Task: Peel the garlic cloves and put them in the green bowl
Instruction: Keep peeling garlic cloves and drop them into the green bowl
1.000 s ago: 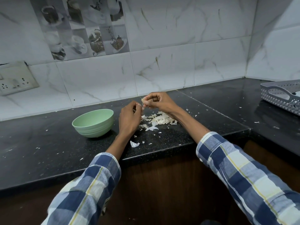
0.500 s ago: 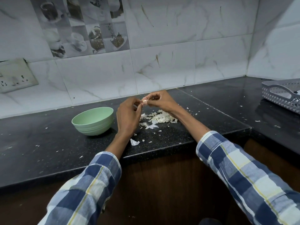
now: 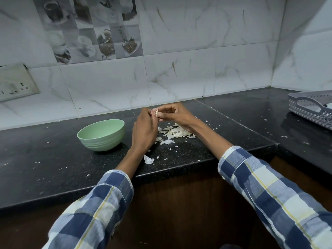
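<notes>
I see both hands raised above the black counter point(image 3: 53, 159); the right hand point(image 3: 173, 114) pinches a garlic clove point(image 3: 156, 113) in curled fingers; the left hand point(image 3: 144, 128) pinches it too; the green bowl point(image 3: 101, 134) stands left; peel scraps point(image 3: 175, 132) lie beneath.

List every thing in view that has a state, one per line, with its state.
garlic clove: pinched between both hands above the counter, not yet in the bowl
left hand: fingers curled on the clove
right hand: fingers curled on the clove
green bowl: upright on the counter, inside hidden
peel pile: loose on the counter under the right wrist
grey basket: upright at the right edge, contents not visible
</notes>
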A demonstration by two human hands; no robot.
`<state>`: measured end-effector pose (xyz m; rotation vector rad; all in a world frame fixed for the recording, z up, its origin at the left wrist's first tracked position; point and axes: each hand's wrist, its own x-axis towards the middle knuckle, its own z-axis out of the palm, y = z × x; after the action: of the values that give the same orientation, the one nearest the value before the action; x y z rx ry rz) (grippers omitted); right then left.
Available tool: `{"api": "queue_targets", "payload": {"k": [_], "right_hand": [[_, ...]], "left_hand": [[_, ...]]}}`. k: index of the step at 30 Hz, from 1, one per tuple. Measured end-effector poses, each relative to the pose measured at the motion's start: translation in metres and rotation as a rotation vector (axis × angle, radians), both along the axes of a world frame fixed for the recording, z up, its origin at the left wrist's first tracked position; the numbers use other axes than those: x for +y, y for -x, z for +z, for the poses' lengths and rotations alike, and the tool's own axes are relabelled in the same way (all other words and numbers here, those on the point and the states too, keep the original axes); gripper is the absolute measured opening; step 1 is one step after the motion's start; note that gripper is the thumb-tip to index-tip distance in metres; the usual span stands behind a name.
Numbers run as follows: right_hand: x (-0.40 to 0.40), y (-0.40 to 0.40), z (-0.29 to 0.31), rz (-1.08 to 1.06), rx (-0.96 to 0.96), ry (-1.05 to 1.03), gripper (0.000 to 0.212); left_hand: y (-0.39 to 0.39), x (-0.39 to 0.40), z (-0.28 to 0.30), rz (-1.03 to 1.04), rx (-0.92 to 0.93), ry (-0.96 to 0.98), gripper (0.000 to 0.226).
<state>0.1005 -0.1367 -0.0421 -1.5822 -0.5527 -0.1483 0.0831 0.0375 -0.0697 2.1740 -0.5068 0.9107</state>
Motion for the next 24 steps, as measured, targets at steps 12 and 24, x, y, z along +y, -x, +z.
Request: {"api": "queue_targets", "payload": {"k": [12, 24], "right_hand": [[0.004, 0.005, 0.003, -0.113, 0.024, 0.053, 0.024], [0.01, 0.011, 0.006, -0.141, -0.093, 0.174, 0.027]], "left_hand": [[0.001, 0.002, 0.001, 0.053, 0.03, 0.03, 0.037], [0.003, 0.003, 0.009, -0.134, 0.144, 0.243, 0.034]]}}
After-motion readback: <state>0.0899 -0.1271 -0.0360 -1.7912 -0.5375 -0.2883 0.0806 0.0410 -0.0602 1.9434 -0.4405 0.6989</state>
